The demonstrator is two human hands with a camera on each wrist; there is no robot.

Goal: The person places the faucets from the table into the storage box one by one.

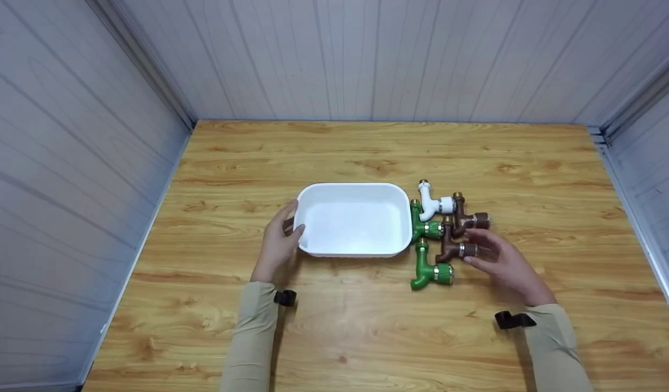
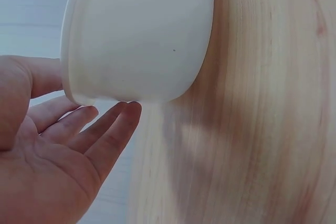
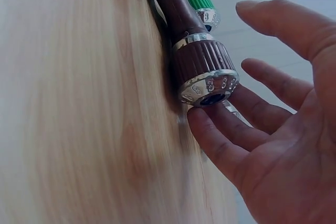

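A white rectangular plastic tub sits mid-table in the head view. My left hand holds its left end, thumb over the rim and fingers against the outer wall. Right of the tub lie several plastic taps: a white tap, a green tap against the tub, a nearer green tap, and two brown taps, the front brown tap and the rear brown tap. Beside the front brown tap's ribbed knob, my right hand has its fingers spread, with fingertips near or touching the knob's end.
The wood-grain table is bounded by pale panelled walls, with a back wall and a left wall. Taps lie close together, some touching. A black strap is at the right wrist, another black strap at the left.
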